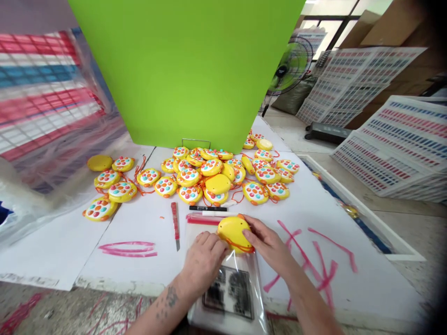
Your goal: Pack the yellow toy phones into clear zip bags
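A yellow animal-shaped button toy (232, 229) is held back side up, with small screw holes and an orange cord across its lower edge. My right hand (262, 236) grips its right side, thumb on the back. At the lower left edge, beside the cord, my left hand (206, 257) is closed with its fingertips against the toy; its thumb is hidden. Under both hands lies a clear plastic bag (256, 284) with a black printed panel and a red zip strip. A black marker (207, 209) and a white pen (213, 214) lie just beyond it.
Several similar toys (188, 177) with coloured buttons are heaped behind. A red cutter knife (175, 225) lies left with its blade out. A green board (188, 70) stands at the back. White crates (394, 149) and a fan (291, 67) stand right; clear plastic sheeting (31, 200) hangs left.
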